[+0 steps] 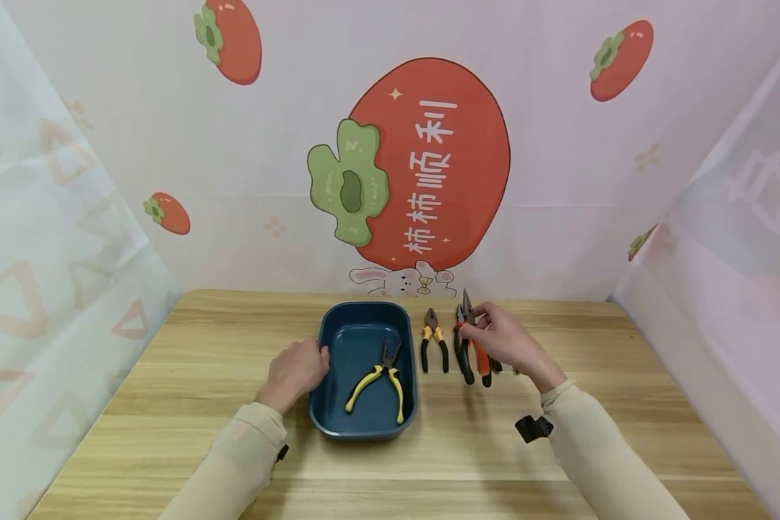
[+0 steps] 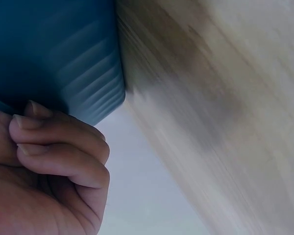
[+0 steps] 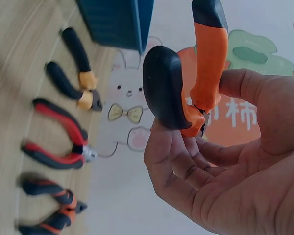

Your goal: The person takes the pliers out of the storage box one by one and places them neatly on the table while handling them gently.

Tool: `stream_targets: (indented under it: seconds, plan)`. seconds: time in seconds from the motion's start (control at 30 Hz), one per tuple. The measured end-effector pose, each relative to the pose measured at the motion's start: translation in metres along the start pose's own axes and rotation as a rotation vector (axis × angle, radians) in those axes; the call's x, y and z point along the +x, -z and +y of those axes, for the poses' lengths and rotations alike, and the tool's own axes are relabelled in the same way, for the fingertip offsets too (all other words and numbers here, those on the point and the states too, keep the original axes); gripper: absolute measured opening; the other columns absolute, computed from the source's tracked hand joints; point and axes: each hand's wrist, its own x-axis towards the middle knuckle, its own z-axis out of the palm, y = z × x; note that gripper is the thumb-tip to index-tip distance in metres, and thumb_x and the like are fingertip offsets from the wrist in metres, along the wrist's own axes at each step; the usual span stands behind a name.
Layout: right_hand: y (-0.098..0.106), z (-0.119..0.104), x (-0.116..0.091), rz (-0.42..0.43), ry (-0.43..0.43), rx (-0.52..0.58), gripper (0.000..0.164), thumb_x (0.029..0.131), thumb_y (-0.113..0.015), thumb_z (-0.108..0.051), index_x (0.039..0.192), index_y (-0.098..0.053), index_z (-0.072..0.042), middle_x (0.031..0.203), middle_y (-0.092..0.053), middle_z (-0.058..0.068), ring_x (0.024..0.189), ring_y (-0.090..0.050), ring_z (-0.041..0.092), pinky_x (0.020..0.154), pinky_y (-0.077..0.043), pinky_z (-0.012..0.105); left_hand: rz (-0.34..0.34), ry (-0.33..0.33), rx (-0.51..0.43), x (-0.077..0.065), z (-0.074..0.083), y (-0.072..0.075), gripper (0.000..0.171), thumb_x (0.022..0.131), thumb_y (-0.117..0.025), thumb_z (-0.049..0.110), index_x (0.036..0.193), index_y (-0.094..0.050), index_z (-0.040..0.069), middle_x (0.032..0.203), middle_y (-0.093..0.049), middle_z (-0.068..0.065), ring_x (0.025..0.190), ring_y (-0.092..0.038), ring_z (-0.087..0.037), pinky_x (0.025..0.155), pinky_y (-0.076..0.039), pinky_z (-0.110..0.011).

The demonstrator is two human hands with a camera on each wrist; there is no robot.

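My left hand (image 1: 297, 370) grips the left rim of a deep blue tray (image 1: 364, 435); in the left wrist view its curled fingers (image 2: 63, 159) lie against the tray's outer wall. Inside the tray lies a pair of pliers with yellow and black handles (image 1: 399, 404), its handles spread. My right hand (image 1: 507, 343) pinches long-nose pliers (image 3: 209, 63) with orange and black handles, raised above the table with the jaws pointing away. Close to the tray's right side lie combination pliers (image 1: 432, 343) with black and yellow-orange handles.
Red-and-black pliers (image 3: 63, 137) and black-and-orange pliers (image 3: 54, 208) lie in the same row on the wooden table (image 1: 234, 325), partly hidden in the head view by my right hand. A printed white cloth (image 1: 266, 144) rises at the table's back edge, with cloth at both sides.
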Motion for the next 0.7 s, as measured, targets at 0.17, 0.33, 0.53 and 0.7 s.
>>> stream_targets:
  seconds: [0.17,0.33,0.53,0.7]
  plan:
    - [0.009,0.012,-0.003,0.004,-0.006,-0.005,0.047,0.098,-0.063,-0.025,0.131,-0.050,0.005,0.102,-0.058,0.015,0.076,-0.053,0.022,0.063,-0.046,0.035,-0.006,-0.002,0.018,0.003,-0.002,0.001,0.032,0.105,-0.048,0.025,0.089,-0.063,0.003,0.071,-0.056,-0.009,0.061,-0.057,-0.025,0.052,-0.046,-0.036]
    - [0.017,0.024,-0.004,0.016,-0.001,-0.017,0.043,0.097,-0.063,-0.024,0.126,-0.051,0.006,0.099,-0.059,0.015,0.075,-0.054,0.022,0.061,-0.046,0.035,-0.014,-0.008,0.022,0.004,-0.003,0.003,0.032,0.105,-0.048,0.025,0.094,-0.064,0.001,0.071,-0.056,-0.009,0.062,-0.057,-0.025,0.053,-0.046,-0.037]
    - [0.026,0.037,-0.004,0.018,-0.016,-0.039,0.043,0.097,-0.063,-0.024,0.126,-0.053,0.006,0.096,-0.059,0.015,0.073,-0.053,0.022,0.059,-0.045,0.035,-0.026,-0.003,0.019,0.005,-0.004,0.004,0.032,0.105,-0.048,0.026,0.094,-0.065,0.001,0.071,-0.055,-0.009,0.062,-0.057,-0.025,0.054,-0.046,-0.036]
    - [0.034,0.046,-0.004,0.009,-0.038,-0.067,0.049,0.098,-0.063,-0.025,0.130,-0.051,0.009,0.100,-0.059,0.016,0.075,-0.054,0.022,0.063,-0.046,0.035,-0.028,-0.001,0.020,0.006,-0.005,0.003,0.032,0.105,-0.048,0.026,0.096,-0.065,0.001,0.072,-0.056,-0.009,0.064,-0.057,-0.026,0.055,-0.046,-0.038]
